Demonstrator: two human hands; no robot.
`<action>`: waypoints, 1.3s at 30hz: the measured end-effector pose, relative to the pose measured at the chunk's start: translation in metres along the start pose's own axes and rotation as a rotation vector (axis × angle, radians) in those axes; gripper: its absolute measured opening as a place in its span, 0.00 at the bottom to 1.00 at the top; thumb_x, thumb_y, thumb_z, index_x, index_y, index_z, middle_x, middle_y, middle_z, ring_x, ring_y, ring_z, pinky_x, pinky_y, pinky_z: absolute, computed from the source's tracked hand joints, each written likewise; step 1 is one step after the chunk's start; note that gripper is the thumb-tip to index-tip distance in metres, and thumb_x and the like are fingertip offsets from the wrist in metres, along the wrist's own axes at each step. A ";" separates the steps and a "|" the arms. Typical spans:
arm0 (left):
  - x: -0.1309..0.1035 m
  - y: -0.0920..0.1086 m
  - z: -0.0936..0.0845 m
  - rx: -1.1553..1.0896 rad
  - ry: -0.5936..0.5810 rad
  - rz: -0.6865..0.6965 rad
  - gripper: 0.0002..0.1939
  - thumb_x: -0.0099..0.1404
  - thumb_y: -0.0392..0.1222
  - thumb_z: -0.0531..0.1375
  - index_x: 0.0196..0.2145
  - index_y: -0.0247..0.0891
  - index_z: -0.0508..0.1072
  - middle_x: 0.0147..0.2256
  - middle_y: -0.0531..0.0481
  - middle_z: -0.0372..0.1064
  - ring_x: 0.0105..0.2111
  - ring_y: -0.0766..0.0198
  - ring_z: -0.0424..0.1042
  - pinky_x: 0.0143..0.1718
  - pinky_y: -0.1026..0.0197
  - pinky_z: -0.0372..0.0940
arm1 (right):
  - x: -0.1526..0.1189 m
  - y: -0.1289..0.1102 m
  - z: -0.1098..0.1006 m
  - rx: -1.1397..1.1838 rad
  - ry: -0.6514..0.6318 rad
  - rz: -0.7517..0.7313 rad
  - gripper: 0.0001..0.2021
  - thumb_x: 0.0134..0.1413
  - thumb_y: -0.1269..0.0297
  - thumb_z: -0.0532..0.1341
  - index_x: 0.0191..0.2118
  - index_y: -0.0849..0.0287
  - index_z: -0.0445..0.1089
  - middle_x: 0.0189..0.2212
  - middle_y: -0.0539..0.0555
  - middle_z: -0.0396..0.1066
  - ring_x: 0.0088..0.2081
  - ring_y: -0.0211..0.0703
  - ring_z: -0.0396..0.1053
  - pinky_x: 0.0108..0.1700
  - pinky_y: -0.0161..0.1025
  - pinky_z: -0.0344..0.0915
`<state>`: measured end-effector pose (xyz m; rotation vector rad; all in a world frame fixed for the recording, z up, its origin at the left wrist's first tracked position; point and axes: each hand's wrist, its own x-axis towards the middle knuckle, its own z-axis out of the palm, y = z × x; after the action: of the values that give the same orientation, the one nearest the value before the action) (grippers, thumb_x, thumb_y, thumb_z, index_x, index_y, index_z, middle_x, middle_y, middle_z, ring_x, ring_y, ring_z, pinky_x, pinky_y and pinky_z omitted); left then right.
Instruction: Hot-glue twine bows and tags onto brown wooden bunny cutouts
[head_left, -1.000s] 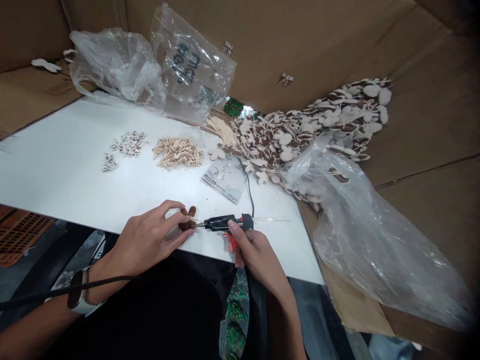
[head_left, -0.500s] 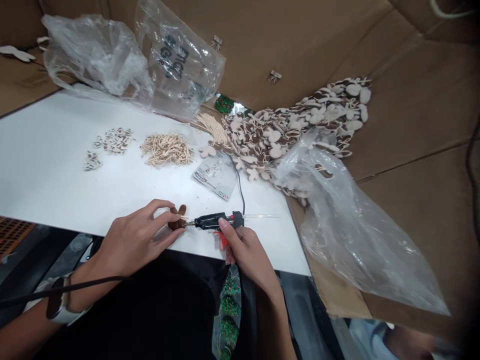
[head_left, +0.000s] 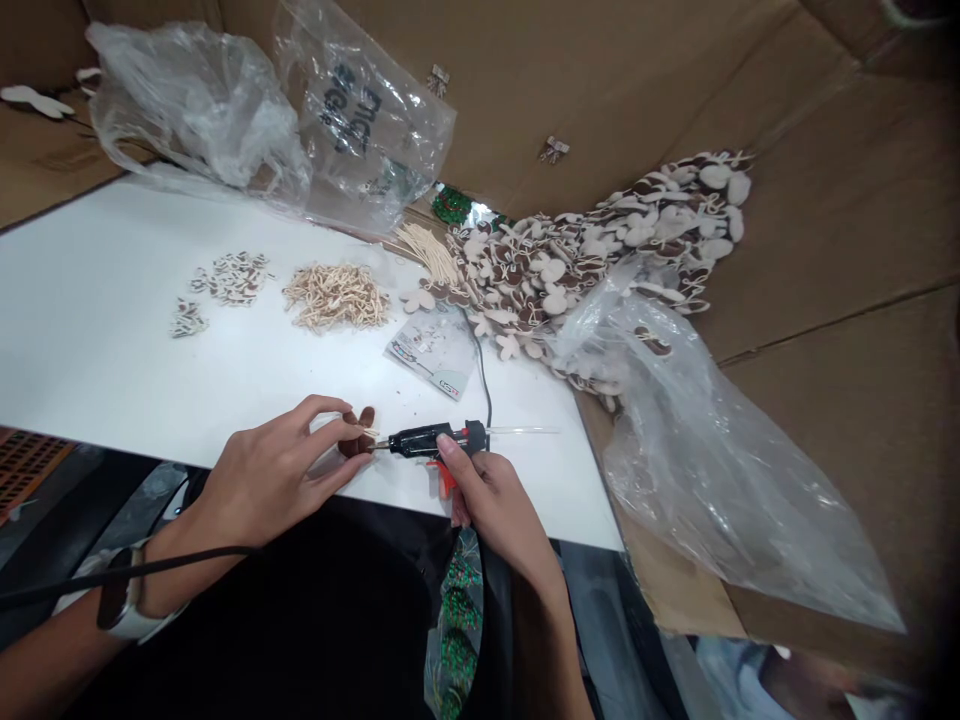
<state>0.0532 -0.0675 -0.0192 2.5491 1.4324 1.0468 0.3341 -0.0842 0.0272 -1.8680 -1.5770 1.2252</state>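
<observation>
Between the fingertips of my left hand [head_left: 281,462] is a small brown felt bunny-shaped piece [head_left: 366,420], held close to the white table top. A pale cord loop shows on it. My right hand [head_left: 495,500] grips a black hot glue gun [head_left: 420,440] with a red trigger, its fingers wrapped round the handle. The gun's metal nozzle points left and touches or nearly touches the brown piece; I cannot tell which. Out of the gun's back end sticks a clear glue stick [head_left: 525,430].
Behind lie a heap of cream cord loops [head_left: 337,296] and small brown-and-white pieces [head_left: 234,278]. A printed card [head_left: 433,350] sits by the gun's cable. Many felt pieces [head_left: 555,270] pile against the cardboard wall [head_left: 637,80], beside a clear plastic bag [head_left: 720,460].
Both hands, the brown piece and the glue gun hold nearly the same position. The whole view has shifted very slightly.
</observation>
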 end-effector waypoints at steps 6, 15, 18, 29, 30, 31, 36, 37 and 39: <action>0.000 0.000 0.001 0.008 0.000 0.005 0.17 0.89 0.56 0.60 0.52 0.48 0.86 0.55 0.50 0.86 0.35 0.64 0.86 0.23 0.61 0.65 | 0.000 0.000 0.000 -0.008 0.011 -0.003 0.42 0.76 0.22 0.55 0.22 0.51 0.71 0.16 0.50 0.70 0.25 0.48 0.73 0.38 0.44 0.68; -0.001 -0.001 0.001 0.008 -0.008 0.004 0.14 0.88 0.53 0.61 0.52 0.49 0.86 0.56 0.49 0.86 0.37 0.62 0.87 0.23 0.62 0.66 | -0.001 0.000 0.001 -0.001 0.014 -0.003 0.42 0.76 0.21 0.56 0.22 0.51 0.71 0.17 0.51 0.70 0.25 0.49 0.73 0.37 0.44 0.68; 0.000 -0.001 0.001 0.011 -0.008 0.000 0.14 0.88 0.53 0.62 0.52 0.49 0.86 0.55 0.49 0.87 0.38 0.61 0.88 0.23 0.62 0.65 | -0.001 0.001 0.000 -0.004 0.014 -0.003 0.42 0.75 0.21 0.56 0.22 0.51 0.71 0.17 0.51 0.70 0.25 0.49 0.73 0.36 0.44 0.67; -0.001 -0.001 0.001 0.002 -0.012 -0.005 0.14 0.88 0.53 0.61 0.52 0.49 0.86 0.56 0.51 0.86 0.38 0.62 0.88 0.22 0.60 0.67 | -0.001 0.000 0.001 -0.012 0.022 -0.006 0.42 0.75 0.20 0.55 0.21 0.51 0.71 0.16 0.51 0.70 0.25 0.48 0.73 0.37 0.44 0.67; -0.001 -0.001 0.001 0.007 -0.013 -0.005 0.14 0.88 0.53 0.61 0.52 0.49 0.86 0.56 0.50 0.86 0.38 0.62 0.88 0.22 0.61 0.66 | -0.001 0.000 0.001 -0.012 0.024 -0.007 0.42 0.75 0.20 0.55 0.21 0.51 0.70 0.16 0.51 0.70 0.25 0.49 0.73 0.37 0.44 0.67; -0.001 -0.001 0.001 0.011 -0.014 -0.006 0.14 0.88 0.53 0.61 0.52 0.49 0.86 0.56 0.50 0.86 0.38 0.62 0.88 0.22 0.61 0.66 | -0.001 0.000 0.001 -0.012 0.025 -0.008 0.42 0.75 0.21 0.55 0.21 0.51 0.70 0.16 0.51 0.70 0.25 0.49 0.73 0.37 0.43 0.67; -0.001 -0.001 0.001 0.016 -0.011 -0.008 0.13 0.87 0.53 0.62 0.51 0.50 0.86 0.55 0.50 0.86 0.38 0.62 0.88 0.22 0.61 0.67 | -0.001 0.001 0.000 -0.011 0.025 -0.010 0.42 0.75 0.20 0.55 0.22 0.51 0.71 0.17 0.51 0.70 0.25 0.48 0.73 0.36 0.43 0.67; -0.001 -0.001 0.001 0.015 -0.010 -0.009 0.13 0.87 0.53 0.62 0.51 0.50 0.87 0.56 0.51 0.86 0.38 0.61 0.88 0.22 0.61 0.67 | -0.001 0.001 0.000 -0.012 0.025 -0.011 0.42 0.75 0.20 0.55 0.23 0.51 0.71 0.17 0.51 0.70 0.25 0.48 0.73 0.36 0.43 0.67; -0.001 -0.001 0.001 0.010 -0.010 -0.008 0.14 0.87 0.53 0.61 0.51 0.49 0.86 0.56 0.51 0.86 0.38 0.61 0.88 0.22 0.60 0.68 | -0.001 0.002 0.000 -0.010 0.025 -0.012 0.42 0.75 0.20 0.55 0.23 0.52 0.71 0.17 0.51 0.70 0.25 0.48 0.72 0.36 0.43 0.67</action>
<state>0.0524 -0.0670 -0.0207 2.5493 1.4480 1.0275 0.3351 -0.0852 0.0261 -1.8697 -1.5816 1.1870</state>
